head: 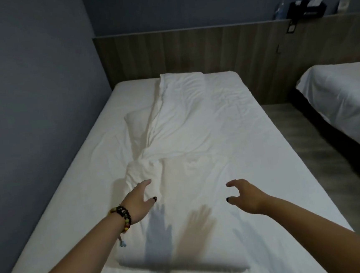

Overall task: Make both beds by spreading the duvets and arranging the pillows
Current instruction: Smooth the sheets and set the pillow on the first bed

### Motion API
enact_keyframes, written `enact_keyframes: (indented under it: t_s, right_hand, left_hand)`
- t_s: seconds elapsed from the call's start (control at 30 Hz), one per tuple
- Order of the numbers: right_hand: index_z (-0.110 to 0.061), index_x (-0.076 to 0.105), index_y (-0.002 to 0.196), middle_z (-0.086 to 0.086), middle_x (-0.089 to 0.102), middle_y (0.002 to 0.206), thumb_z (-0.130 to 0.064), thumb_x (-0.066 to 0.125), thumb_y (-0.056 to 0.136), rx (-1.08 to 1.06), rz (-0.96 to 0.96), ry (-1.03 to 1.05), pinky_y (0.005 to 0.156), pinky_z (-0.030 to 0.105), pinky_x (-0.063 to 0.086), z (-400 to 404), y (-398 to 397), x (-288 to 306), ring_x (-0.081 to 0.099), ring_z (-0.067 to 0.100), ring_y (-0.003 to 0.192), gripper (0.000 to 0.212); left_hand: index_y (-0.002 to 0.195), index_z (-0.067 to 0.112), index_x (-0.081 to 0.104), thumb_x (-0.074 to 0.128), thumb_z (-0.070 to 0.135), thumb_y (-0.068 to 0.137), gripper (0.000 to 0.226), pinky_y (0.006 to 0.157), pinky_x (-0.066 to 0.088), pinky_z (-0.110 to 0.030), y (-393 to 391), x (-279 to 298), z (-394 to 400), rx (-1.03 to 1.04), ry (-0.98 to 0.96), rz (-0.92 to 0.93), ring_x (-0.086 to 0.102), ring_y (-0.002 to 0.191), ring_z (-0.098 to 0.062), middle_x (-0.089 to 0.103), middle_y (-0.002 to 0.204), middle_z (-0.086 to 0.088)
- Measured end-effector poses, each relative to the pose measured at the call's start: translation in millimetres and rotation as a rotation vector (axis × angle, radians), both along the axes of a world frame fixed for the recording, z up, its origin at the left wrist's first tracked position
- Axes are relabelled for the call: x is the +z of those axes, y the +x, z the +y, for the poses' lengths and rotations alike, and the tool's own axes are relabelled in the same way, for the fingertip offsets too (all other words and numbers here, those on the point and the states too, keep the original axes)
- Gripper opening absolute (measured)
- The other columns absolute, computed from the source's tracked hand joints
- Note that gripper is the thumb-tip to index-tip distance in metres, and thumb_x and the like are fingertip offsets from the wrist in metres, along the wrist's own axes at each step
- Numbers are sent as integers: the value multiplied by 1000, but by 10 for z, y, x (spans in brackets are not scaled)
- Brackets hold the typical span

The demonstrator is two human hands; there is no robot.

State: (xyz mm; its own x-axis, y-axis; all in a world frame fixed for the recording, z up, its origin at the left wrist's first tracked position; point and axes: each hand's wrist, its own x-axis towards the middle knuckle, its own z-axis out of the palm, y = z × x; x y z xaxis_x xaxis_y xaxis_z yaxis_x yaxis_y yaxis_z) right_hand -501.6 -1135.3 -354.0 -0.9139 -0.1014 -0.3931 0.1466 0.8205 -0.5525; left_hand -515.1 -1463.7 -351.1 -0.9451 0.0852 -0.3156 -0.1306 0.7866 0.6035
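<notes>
Two beds show. The near bed fills the centre and lower part of the frame; the second bed is cut off at the right edge, covered in white, with a strip of wood floor between the two.

One white duvet lies on the near bed, partly folded and twisted: it runs from the headboard end at upper centre down to a thick folded edge at lower centre, leaving bare sheet along the left side. One pillow shows at centre left, half under the duvet's twisted fold.

Two hands reach in from the bottom corners. The left hand, with one beaded bracelet on its wrist, hovers at a bunched ridge of the duvet, fingers extended and thumb apart; whether it touches the cloth is unclear. The right hand hangs above the flat duvet, fingers loosely curved and spread from the thumb, gripping nothing.

One wooden headboard panel spans the wall, with one dark telephone on its ledge at upper right.
</notes>
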Motion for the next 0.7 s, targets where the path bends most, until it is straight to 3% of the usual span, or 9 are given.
enact_keyframes:
  t_s: [0.1, 0.23, 0.4, 0.7]
  right_hand:
    - [-18, 32, 147, 2, 25, 156, -41, 52, 96, 187, 41, 65, 114, 30, 24, 316, 30, 59, 24, 19, 144, 60]
    - [-20, 25, 151, 2, 16, 160, -47, 44, 97, 469, 181, 170, 119, 33, 12, 784, 239, 190, 3, 19, 149, 62]
    - [-23, 26, 150, 0, 18, 159, -43, 44, 98, 760, 386, 241, 120, 32, 9, 1385, 548, 359, 3, 17, 149, 59]
    - [-23, 24, 151, -3, 17, 159, -46, 43, 98, 727, 488, 126, 117, 25, 9, 2037, 1379, 431, 5, 14, 149, 60]
  left_hand:
    - [151, 24, 18, 52, 34, 96, 65, 117, 22, -31, 239, 144, 358, 40, -57, 50, 17, 146, -17, 13, 160, -5]
    - [152, 19, 16, 50, 34, 97, 66, 119, 18, -31, 717, 235, 1038, 159, -88, 60, 12, 147, -17, 13, 160, -4]
    - [153, 18, 7, 48, 41, 97, 73, 120, 10, -29, 1267, 317, 1875, 167, -134, 10, -1, 148, -15, 4, 160, -4]
    - [153, 17, 5, 43, 44, 98, 72, 120, 7, -31, 2198, 587, 2847, 143, -273, 29, -6, 148, -15, 0, 161, -2]
